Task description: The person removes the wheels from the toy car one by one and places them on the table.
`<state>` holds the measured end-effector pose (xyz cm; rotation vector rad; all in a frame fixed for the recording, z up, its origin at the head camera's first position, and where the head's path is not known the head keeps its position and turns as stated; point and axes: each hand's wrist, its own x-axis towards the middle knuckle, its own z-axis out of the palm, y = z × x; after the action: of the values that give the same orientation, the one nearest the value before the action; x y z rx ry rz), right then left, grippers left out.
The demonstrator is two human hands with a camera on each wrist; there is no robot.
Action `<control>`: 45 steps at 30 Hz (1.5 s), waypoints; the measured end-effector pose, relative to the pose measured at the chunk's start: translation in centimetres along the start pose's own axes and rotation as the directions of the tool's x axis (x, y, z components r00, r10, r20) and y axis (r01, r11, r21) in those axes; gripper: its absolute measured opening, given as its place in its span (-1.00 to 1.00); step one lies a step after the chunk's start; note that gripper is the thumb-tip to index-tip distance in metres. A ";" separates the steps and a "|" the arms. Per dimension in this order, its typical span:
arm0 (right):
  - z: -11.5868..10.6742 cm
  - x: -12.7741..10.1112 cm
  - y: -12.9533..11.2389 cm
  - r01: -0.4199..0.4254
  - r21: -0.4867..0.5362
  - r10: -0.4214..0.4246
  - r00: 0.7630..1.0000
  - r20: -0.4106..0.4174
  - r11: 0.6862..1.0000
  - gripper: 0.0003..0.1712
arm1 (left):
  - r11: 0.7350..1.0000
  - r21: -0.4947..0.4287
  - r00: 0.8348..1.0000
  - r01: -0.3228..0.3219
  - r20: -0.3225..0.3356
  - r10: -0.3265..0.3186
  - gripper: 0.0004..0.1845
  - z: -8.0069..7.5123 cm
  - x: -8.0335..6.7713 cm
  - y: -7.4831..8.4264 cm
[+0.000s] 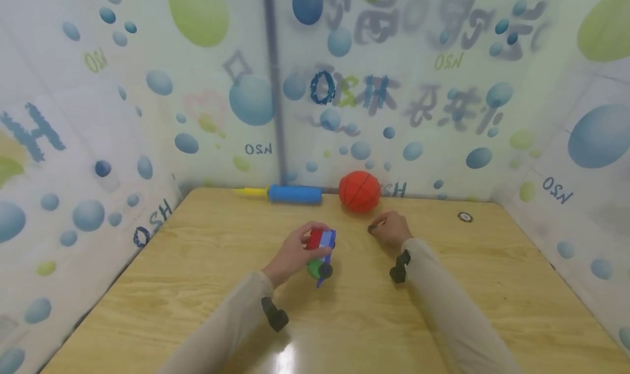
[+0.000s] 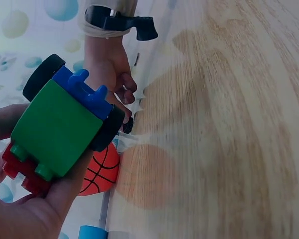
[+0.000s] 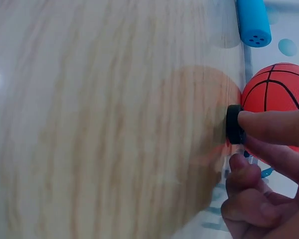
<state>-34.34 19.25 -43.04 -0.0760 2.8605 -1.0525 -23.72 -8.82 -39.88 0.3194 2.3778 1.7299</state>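
Note:
My left hand (image 1: 294,252) grips a toy block car (image 1: 326,238) above the table, with fingers and thumb on its sides. The car has red, blue and green parts; in the left wrist view its green block (image 2: 57,129) faces the camera, with a black wheel (image 2: 44,77) at each end of a blue piece. To the right and farther back, my right hand (image 1: 392,230) pinches a small black wheel (image 3: 233,124) between thumb and finger, close over the tabletop. The other fingers of this hand are curled below in the right wrist view.
A red ball with black basketball lines (image 1: 359,192) sits at the table's back edge, just beyond my right hand. Left of it lies a blue pump (image 1: 295,194) with a yellow nozzle. A black-rimmed wheel with a white centre (image 1: 465,217) lies at the back right. Patterned walls enclose the wooden table (image 1: 197,286).

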 end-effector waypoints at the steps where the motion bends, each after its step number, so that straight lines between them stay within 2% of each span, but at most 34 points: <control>1: 0.0 0.0 -0.1 0.004 0.001 -0.004 1.000 0.005 1.000 -0.73 | 1.000 0.001 1.000 0.002 0.002 -0.002 -0.55 0.0 0.0 0.0; 6: -0.2 -0.5 -0.5 0.031 0.004 -0.031 1.000 0.005 1.000 -0.59 | 1.000 0.001 1.000 0.017 0.003 -0.017 -0.55 0.0 0.1 0.1; 10: -1.2 -1.3 -0.8 0.102 0.013 -0.102 0.995 -0.016 0.995 -0.63 | 1.000 -0.007 1.000 0.021 -0.003 -0.021 -0.55 0.1 0.1 0.0; 14: -2.3 -2.5 -1.3 0.175 0.088 -0.175 0.985 -0.007 0.981 -0.68 | 1.000 -0.008 1.000 0.008 -0.013 -0.008 -0.55 0.1 0.3 0.2; 20: -3.1 -4.6 -2.4 0.246 0.202 -0.264 0.962 0.069 0.948 -0.67 | 1.000 0.002 0.999 0.017 -0.051 -0.017 -0.55 0.3 0.6 0.5; 24: -3.1 -5.8 -3.1 0.285 0.265 -0.330 0.933 0.142 0.921 -0.67 | 1.000 -0.003 0.997 0.031 -0.067 -0.031 -0.55 0.5 0.7 0.4; 29: -2.9 -7.1 -3.9 0.322 0.280 -0.386 0.898 0.212 0.904 -0.73 | 0.998 -0.038 0.997 0.042 -0.068 -0.044 -0.55 0.8 1.0 0.2; 32: -2.6 -7.6 -4.4 0.348 0.298 -0.425 0.869 0.253 0.889 -0.78 | 0.997 -0.053 0.995 0.055 -0.075 -0.059 -0.55 1.0 1.1 0.1; 39: -1.6 -8.6 -6.0 0.408 0.328 -0.508 0.796 0.328 0.852 -0.74 | 0.995 -0.091 0.994 0.047 -0.092 -0.056 -0.55 1.1 1.2 0.3; 45: -0.5 -8.7 -7.0 0.433 0.345 -0.545 0.749 0.376 0.833 -0.74 | 0.993 -0.102 0.994 0.055 -0.086 -0.063 -0.55 0.8 1.2 0.8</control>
<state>-25.59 14.94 -37.54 -0.9800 2.2954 -1.2382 -24.64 -7.49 -39.44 0.1588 2.3254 1.8643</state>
